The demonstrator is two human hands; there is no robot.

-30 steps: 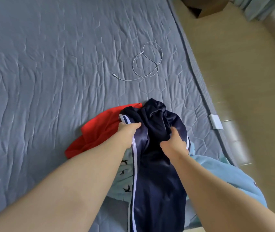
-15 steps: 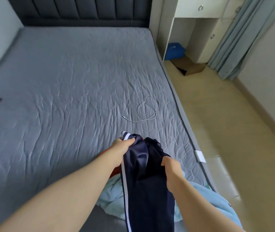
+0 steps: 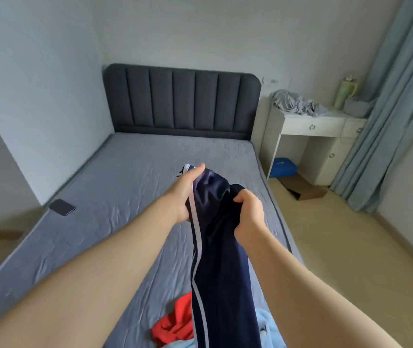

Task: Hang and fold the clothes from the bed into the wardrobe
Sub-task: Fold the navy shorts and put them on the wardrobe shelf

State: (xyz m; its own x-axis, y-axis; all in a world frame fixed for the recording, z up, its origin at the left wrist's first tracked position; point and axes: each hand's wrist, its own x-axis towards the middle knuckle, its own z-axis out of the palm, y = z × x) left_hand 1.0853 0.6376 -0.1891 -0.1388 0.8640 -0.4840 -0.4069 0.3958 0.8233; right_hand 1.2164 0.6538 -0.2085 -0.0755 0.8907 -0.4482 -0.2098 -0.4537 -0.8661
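**Navy trousers held up over the bed**

At the far left a dark phone (image 3: 62, 207) lies flat near the edge of the grey bed (image 3: 125, 187), which runs back to a padded headboard (image 3: 182, 99). Our left hand (image 3: 184, 194) pinches the top end of the navy track trousers (image 3: 221, 272), with the thumb pressed along the white side stripe and the fingers curled behind the cloth. The trousers hang from both hands above the mattress and run out of the bottom of the view. Our right hand (image 3: 249, 214) is fisted round a bunch of the same fabric, just beside the left. Below, a red garment (image 3: 175, 325) and a light blue garment (image 3: 268, 330) lie crumpled on the bed. Further right stands a white desk (image 3: 311, 126) with grey cloth (image 3: 293, 104) heaped on top, beside a pale blue curtain (image 3: 386, 121).
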